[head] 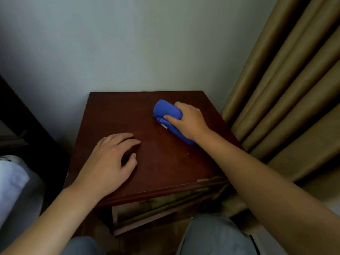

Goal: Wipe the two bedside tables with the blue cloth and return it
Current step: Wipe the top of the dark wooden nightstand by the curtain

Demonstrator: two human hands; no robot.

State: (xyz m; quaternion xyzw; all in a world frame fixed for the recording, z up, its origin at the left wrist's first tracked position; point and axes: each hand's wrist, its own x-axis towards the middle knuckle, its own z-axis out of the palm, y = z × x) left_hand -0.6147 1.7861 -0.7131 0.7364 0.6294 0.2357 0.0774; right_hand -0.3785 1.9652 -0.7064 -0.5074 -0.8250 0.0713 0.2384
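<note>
Nearest, the left hand [112, 159] rests flat, fingers relaxed, on the bedside table [165, 162]. Farther right, the right hand [191, 120] grips the bunched blue cloth [166, 111] against the tabletop. Wiping seems underway; next likely calls for sweeping leftward.

Both forearms are showing bare — no sleeves, watch or rings in view. The person is wearing grey-blue trousers [211, 236] — visible over both knees at the near edge.
</note>
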